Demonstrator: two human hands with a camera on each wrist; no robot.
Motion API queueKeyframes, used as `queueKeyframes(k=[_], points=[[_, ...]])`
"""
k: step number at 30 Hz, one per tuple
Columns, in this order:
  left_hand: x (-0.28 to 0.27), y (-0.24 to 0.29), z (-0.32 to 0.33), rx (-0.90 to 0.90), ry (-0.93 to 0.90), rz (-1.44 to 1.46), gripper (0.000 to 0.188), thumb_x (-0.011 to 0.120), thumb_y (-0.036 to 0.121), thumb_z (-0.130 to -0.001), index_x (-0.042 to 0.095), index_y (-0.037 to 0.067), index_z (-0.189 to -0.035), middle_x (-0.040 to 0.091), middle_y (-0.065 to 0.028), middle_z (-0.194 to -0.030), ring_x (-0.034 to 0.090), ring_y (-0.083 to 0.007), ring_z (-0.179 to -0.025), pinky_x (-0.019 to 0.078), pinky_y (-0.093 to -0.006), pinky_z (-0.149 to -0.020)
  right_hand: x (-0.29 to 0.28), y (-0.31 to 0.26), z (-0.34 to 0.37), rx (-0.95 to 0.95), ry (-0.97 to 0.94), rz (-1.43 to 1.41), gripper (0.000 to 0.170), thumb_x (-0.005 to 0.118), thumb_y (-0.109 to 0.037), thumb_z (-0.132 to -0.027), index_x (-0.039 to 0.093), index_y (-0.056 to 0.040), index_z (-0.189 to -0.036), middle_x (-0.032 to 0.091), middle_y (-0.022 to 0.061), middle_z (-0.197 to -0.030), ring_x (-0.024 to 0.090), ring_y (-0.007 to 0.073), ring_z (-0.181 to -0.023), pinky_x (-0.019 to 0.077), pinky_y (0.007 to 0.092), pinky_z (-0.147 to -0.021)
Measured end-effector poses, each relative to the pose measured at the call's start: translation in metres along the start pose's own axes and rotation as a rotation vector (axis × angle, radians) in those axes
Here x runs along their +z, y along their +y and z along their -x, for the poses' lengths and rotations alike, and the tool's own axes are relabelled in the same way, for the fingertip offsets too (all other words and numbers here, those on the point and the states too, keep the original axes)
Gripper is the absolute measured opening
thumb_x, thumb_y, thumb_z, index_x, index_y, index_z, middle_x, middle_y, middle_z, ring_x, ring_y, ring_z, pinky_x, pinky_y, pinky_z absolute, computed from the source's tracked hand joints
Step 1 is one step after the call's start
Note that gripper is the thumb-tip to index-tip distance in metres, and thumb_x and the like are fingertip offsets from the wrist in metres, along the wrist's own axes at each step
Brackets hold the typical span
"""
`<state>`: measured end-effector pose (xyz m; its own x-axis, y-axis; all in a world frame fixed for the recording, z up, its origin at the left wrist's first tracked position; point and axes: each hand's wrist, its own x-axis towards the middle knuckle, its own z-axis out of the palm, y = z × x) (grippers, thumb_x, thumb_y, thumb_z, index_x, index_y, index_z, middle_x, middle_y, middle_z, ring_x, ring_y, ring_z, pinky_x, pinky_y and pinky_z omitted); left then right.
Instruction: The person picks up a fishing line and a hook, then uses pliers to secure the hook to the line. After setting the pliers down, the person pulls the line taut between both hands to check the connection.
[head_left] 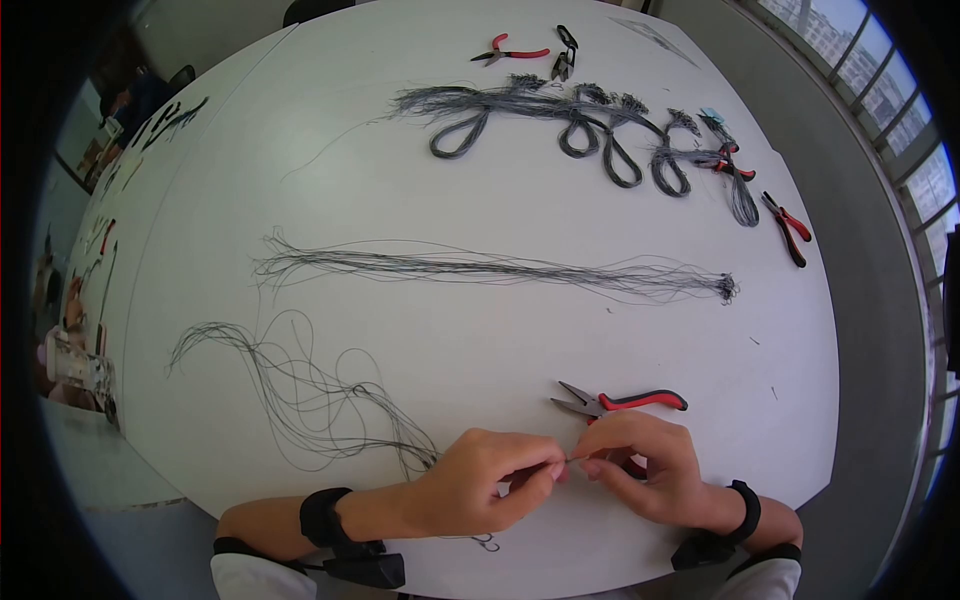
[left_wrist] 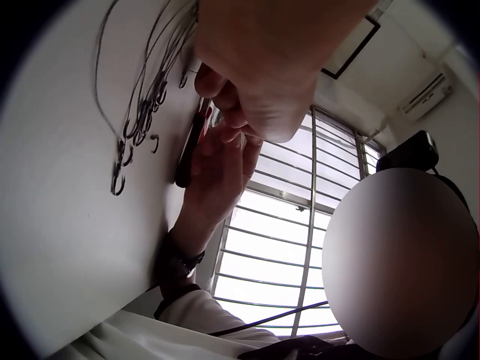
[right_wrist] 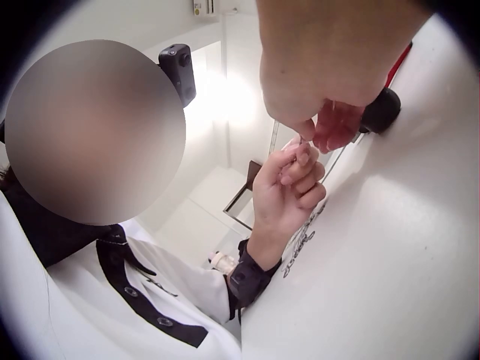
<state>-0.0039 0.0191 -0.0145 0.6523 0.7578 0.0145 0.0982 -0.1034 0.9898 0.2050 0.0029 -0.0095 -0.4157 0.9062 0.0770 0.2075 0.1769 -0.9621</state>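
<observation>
At the table's near edge the left hand [head_left: 480, 485] and right hand [head_left: 650, 470] meet fingertip to fingertip, pinching a tiny dark piece between them, too small to make out. In the right wrist view the left hand [right_wrist: 285, 191] has its fingers curled, its thumb and forefinger against the piece beside the right hand [right_wrist: 322, 90]. Red-and-black pliers [head_left: 640, 400] lie just beyond the right hand, jaws apart, partly covered by it. Thin dark lines [head_left: 370, 440] run to the left hand; hooks at their ends [head_left: 487, 543] lie on the table, also the hooks [left_wrist: 139, 135] in the left wrist view.
Across the middle of the white table [head_left: 450, 350] lies a long bundle of lines [head_left: 480, 268] with hooks at its right end. Farther back are several looped bundles [head_left: 580, 135], more pliers [head_left: 788, 228] at the right, and another pair [head_left: 510, 52] at the back.
</observation>
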Motion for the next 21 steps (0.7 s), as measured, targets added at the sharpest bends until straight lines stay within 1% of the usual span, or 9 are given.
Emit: queueKeyframes(k=[3,5,7,8,10,12,13,15,21], points=[[0.002,-0.0031,0.0001,0.035,0.023,-0.044,0.01,0.051,0.003,-0.085,0.061,-0.001,-0.086,0.053,-0.0008,-0.064,0.041,-0.0038,-0.051,0.0311,-0.0187,-0.044,-0.0011,0.0026,-0.0001,-0.032,-0.011,0.047,0.022,0.06,0.009,-0.076,0.06,-0.0016,-0.095,0.062,0.005,-0.09,0.06,0.0118,-0.069,0.046,0.0208,-0.049],[0.0021,-0.0019,0.0,0.041,0.032,-0.038,0.011,0.051,0.003,-0.086,0.061,0.0,-0.086,0.052,-0.0003,-0.063,0.04,-0.0035,-0.05,0.0306,-0.0187,-0.044,0.0004,0.0025,0.0006,-0.004,0.008,0.031,0.022,0.06,0.009,-0.076,0.06,-0.0016,-0.095,0.062,0.0053,-0.089,0.06,0.0121,-0.069,0.0464,0.0212,-0.049],[0.0007,0.004,-0.0001,-0.11,-0.01,0.104,0.014,0.049,0.007,-0.089,0.061,0.0,-0.086,0.051,0.0019,-0.063,0.037,-0.0025,-0.05,0.0294,-0.0186,-0.045,0.0016,0.0014,0.0004,0.024,0.026,0.015,0.022,0.061,0.009,-0.076,0.06,-0.0017,-0.095,0.062,0.0055,-0.089,0.061,0.0124,-0.069,0.0468,0.0217,-0.05],[-0.0009,0.005,-0.0006,-0.111,-0.01,0.104,0.014,0.049,0.007,-0.089,0.061,0.0,-0.086,0.051,0.0019,-0.063,0.037,-0.0025,-0.05,0.0294,-0.0186,-0.045,0.0018,-0.0002,0.0001,-0.012,0.022,0.082,0.021,0.062,0.008,-0.075,0.06,-0.0015,-0.093,0.062,0.0062,-0.088,0.061,0.0142,-0.069,0.0475,0.0228,-0.05],[-0.0039,0.0058,-0.0012,-0.342,-0.125,0.321,0.019,0.047,0.011,-0.092,0.061,-0.001,-0.086,0.051,0.0036,-0.066,0.034,-0.0016,-0.053,0.0287,-0.0183,-0.048,0.0021,0.0008,-0.0001,-0.047,0.017,0.148,0.021,0.063,0.008,-0.073,0.06,-0.0014,-0.092,0.062,0.007,-0.087,0.062,0.016,-0.069,0.0483,0.0239,-0.051],[-0.0027,0.0042,-0.0016,-0.355,-0.125,0.385,0.02,0.046,0.012,-0.092,0.06,0.0,-0.086,0.05,0.0038,-0.066,0.034,-0.0015,-0.054,0.0286,-0.0184,-0.048,0.0032,0.0066,-0.0005,-0.297,0.055,0.351,0.021,0.065,0.007,-0.07,0.061,-0.0013,-0.089,0.061,0.0085,-0.085,0.061,0.0201,-0.067,0.0494,0.0263,-0.052],[-0.0021,0.0037,-0.0017,-0.368,-0.125,0.449,0.02,0.046,0.014,-0.093,0.059,0.0,-0.087,0.049,0.0039,-0.067,0.034,-0.0014,-0.055,0.0285,-0.0186,-0.049,0.0037,0.0065,-0.0002,-0.296,0.054,0.35,0.021,0.065,0.007,-0.07,0.061,-0.0013,-0.089,0.061,0.0085,-0.085,0.061,0.0201,-0.067,0.0494,0.0263,-0.052],[-0.0015,0.0037,-0.0019,-0.379,-0.124,0.465,0.02,0.046,0.014,-0.093,0.059,0.0,-0.087,0.049,0.0038,-0.068,0.035,-0.0014,-0.056,0.0289,-0.0184,-0.05,0.0051,0.0056,0.0001,-0.31,0.082,0.388,0.022,0.067,0.006,-0.067,0.061,-0.0011,-0.087,0.06,0.009,-0.083,0.061,0.0221,-0.065,0.0499,0.0277,-0.053],[-0.0017,0.0043,-0.0024,-0.391,-0.119,0.486,0.02,0.046,0.014,-0.093,0.059,-0.001,-0.087,0.049,0.0038,-0.069,0.035,-0.0014,-0.058,0.0294,-0.0183,-0.051,0.0051,0.0058,-0.0004,-0.332,0.106,0.386,0.023,0.067,0.006,-0.066,0.061,-0.0015,-0.087,0.06,0.0095,-0.083,0.06,0.0221,-0.064,0.0495,0.0277,-0.052]])
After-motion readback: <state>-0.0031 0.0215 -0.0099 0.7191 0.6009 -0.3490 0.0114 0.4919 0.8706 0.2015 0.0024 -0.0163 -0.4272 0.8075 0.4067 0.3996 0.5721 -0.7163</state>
